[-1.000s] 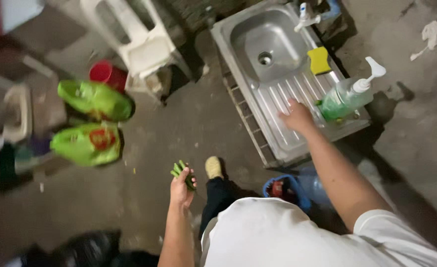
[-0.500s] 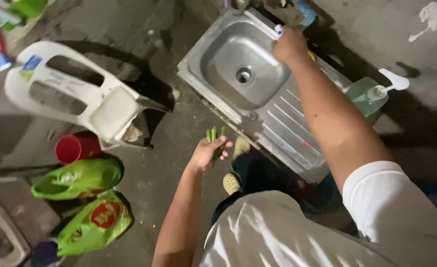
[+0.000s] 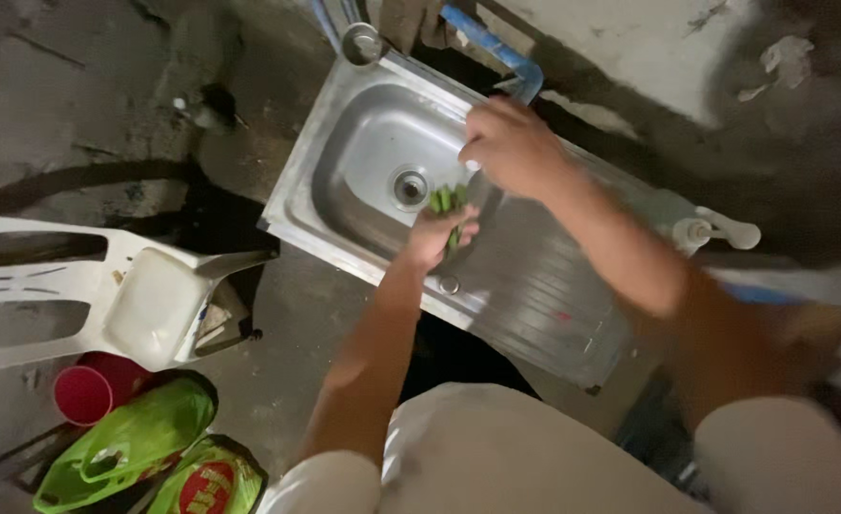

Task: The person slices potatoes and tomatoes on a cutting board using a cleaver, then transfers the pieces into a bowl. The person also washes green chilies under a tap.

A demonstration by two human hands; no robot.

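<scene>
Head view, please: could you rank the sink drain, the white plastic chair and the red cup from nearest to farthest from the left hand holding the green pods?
Measured from the left hand:
1. Sink drain, just up and left of the hand, inside the basin.
2. White plastic chair, lying on the floor to the left.
3. Red cup, lower left, below the chair.

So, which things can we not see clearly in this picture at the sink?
Head view:
- Tap: covered by the right hand.
- Green pods: lower parts hidden in the left hand; kind unclear.
- Pump bottle: blurred, its body not readable.
- Running water: cannot tell.
</scene>
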